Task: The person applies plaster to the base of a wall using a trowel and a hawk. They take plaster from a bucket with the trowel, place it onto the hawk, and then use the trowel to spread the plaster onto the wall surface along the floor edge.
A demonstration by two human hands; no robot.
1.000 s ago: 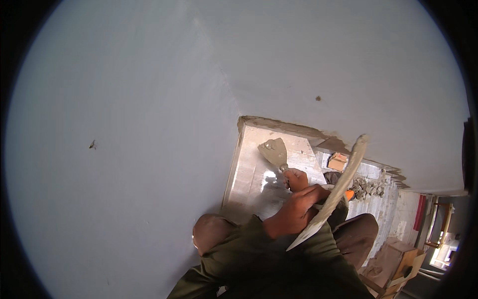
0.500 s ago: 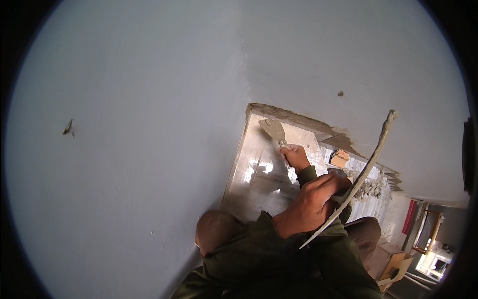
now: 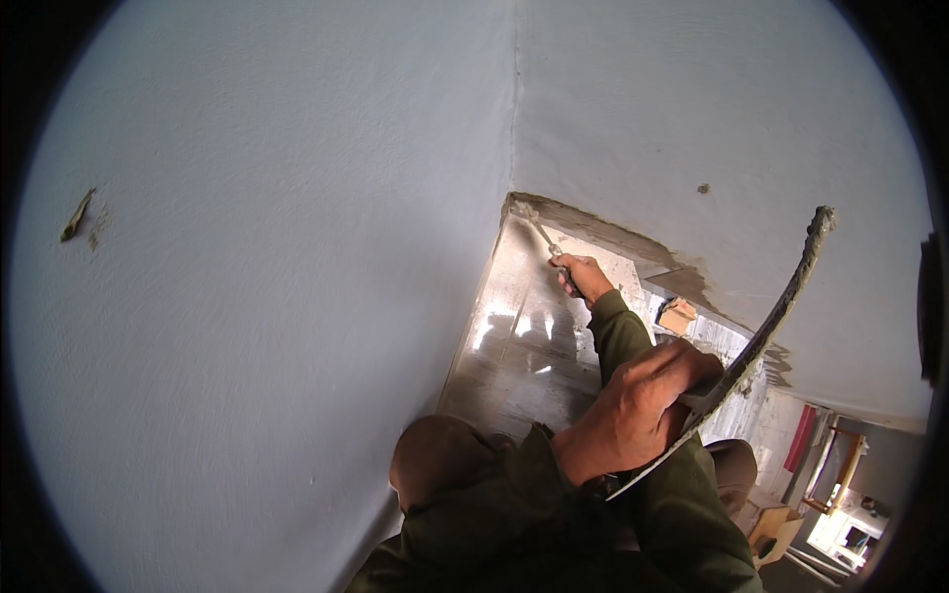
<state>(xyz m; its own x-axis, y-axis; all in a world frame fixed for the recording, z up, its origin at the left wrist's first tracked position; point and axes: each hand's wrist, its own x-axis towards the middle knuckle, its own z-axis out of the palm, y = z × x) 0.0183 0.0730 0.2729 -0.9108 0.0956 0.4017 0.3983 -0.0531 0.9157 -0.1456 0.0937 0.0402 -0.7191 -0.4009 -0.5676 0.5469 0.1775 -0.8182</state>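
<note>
My right hand (image 3: 585, 278) grips the handle of a putty knife (image 3: 546, 238). The blade, seen nearly edge-on, reaches the strip of grey mortar (image 3: 603, 227) at the foot of the wall, close to the corner; whether it touches is too small to tell. Nearer to me, my left hand (image 3: 638, 405) is closed round the grip of a plastering trowel (image 3: 766, 331). That trowel shows edge-on as a long, thin plate crusted with mortar, tilted up to the right. Its flat face and most of the left fingers are hidden.
A pale wall (image 3: 247, 296) rises on the left and another (image 3: 692, 99) ahead. Glossy tiles (image 3: 524, 326) cover the floor beside my knee (image 3: 440, 460). An orange-brown block (image 3: 677, 315) lies by the far wall. A cardboard box (image 3: 776, 534) stands at lower right.
My right hand has moved farther toward the corner, and the putty knife has turned from flat to nearly edge-on. The left hand and plastering trowel have shifted slightly right.
</note>
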